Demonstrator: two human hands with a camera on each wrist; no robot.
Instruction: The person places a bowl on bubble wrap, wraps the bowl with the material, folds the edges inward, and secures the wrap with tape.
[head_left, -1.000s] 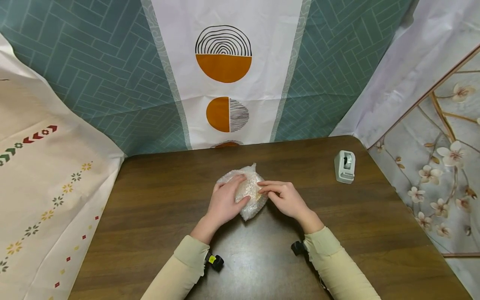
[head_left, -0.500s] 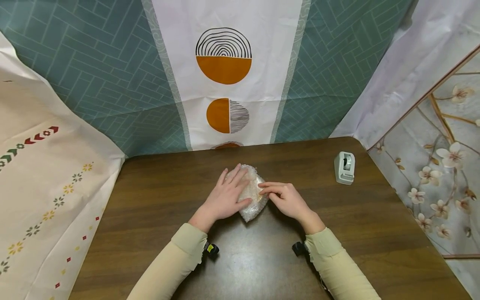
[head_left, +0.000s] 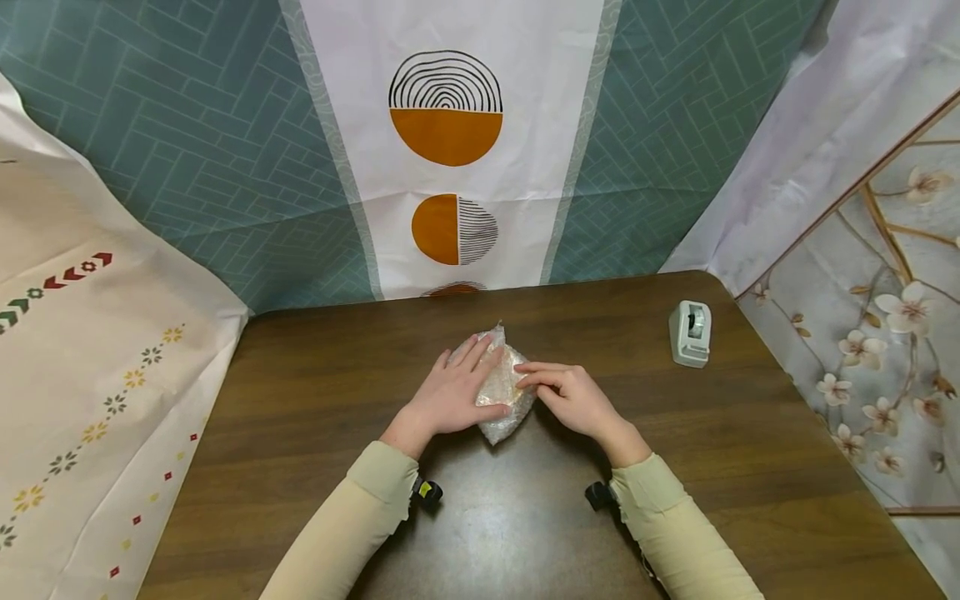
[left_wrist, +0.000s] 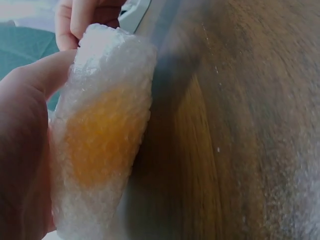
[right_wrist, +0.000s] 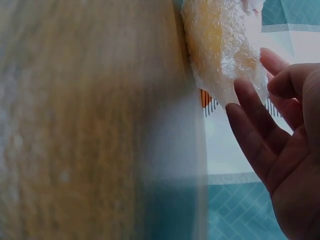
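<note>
A bundle of bubble wrap (head_left: 498,387) lies near the middle of the brown table. Something yellow-orange (left_wrist: 100,140) shows through the plastic in the left wrist view; its kind is hidden by the wrap. My left hand (head_left: 452,398) rests on the bundle's left side, fingers spread and straight, with the thumb across the near part. From the right, my right hand (head_left: 573,403) touches the bundle's edge with its fingertips. In the right wrist view, the fingers (right_wrist: 250,125) are lightly bent and loose at the wrap (right_wrist: 222,40).
A pale grey tape dispenser (head_left: 690,335) stands at the table's back right. Patterned cloths hang behind the table (head_left: 322,400) and along both sides. A dark camera is strapped to each wrist.
My left hand has slid slightly left and its fingers have spread out flat over the wrap. The right hand has stayed nearly still at the bundle's edge.
</note>
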